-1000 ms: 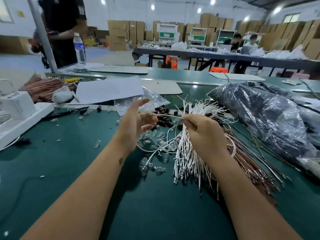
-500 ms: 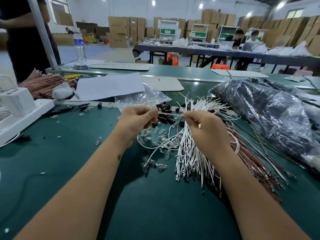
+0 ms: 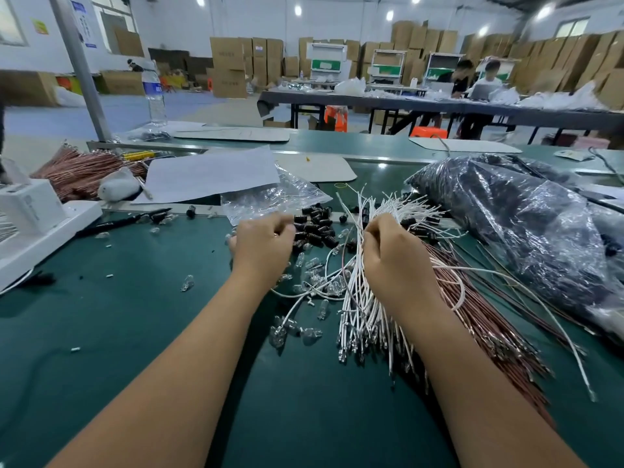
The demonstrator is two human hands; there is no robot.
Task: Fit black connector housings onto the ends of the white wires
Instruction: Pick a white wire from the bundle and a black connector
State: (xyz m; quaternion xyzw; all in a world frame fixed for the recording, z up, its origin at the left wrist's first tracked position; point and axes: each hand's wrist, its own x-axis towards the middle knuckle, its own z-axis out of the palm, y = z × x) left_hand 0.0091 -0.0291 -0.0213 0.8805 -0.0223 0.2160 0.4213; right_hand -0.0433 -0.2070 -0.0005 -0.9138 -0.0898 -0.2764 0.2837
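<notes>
The green surface (image 3: pixel 101 332) fills the lower view, with a second long surface (image 3: pixel 439 104) well behind it where two people sit among stacked cardboard boxes (image 3: pixel 229 67). On the right lies one large clear plastic bag (image 3: pixel 526 231) of dark parts, its far end cut off by the frame edge. Left of it spreads the bundle of white wires (image 3: pixel 368 309), fanned out toward the far side, with a bundle of reddish-brown wires (image 3: pixel 489 319) just beside and partly under it. A second reddish-brown bundle (image 3: pixel 81 170) lies far left, next to a white device (image 3: pixel 30 214) cut off at the edge. One sheet of paper (image 3: pixel 209 173) rests over a smaller clear bag (image 3: pixel 270 197). A water bottle (image 3: pixel 153 96) stands beside a grey post (image 3: pixel 79 65).

The right hand (image 3: pixel 391 258) lies over the white wires, its grip clenched round several strands near their upper part; how many it grasps cannot be counted. The left hand (image 3: pixel 263 244), blurred, has curled fingers at the near edge of the pile of black connector housings (image 3: pixel 315 228), which sits between the two hands; whether it pinches one cannot be told. The housings are too many and too overlapped to count. Small clear glass bulbs (image 3: pixel 310 268) are scattered near the wrists, one (image 3: pixel 187 282) apart to the left.
</notes>
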